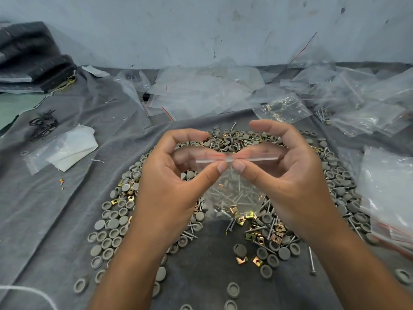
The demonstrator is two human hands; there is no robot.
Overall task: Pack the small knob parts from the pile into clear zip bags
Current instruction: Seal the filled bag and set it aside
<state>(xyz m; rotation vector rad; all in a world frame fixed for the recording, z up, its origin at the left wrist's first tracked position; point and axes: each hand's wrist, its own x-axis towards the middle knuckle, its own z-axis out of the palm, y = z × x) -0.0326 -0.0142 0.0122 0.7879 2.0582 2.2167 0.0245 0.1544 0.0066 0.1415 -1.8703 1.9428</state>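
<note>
While my left hand (176, 175) and right hand (288, 175) meet at the middle of the frame, each pinches the zip strip of a clear zip bag (237, 193) between thumb and fingers, thumbs nearly touching. The bag hangs below my hands with screws and brass clips inside. Under it, the pile of grey knob parts (111, 229) rings the lower centre on a grey cloth (44, 209). Empty bags (201, 90) lie heaped across the upper centre and right.
</note>
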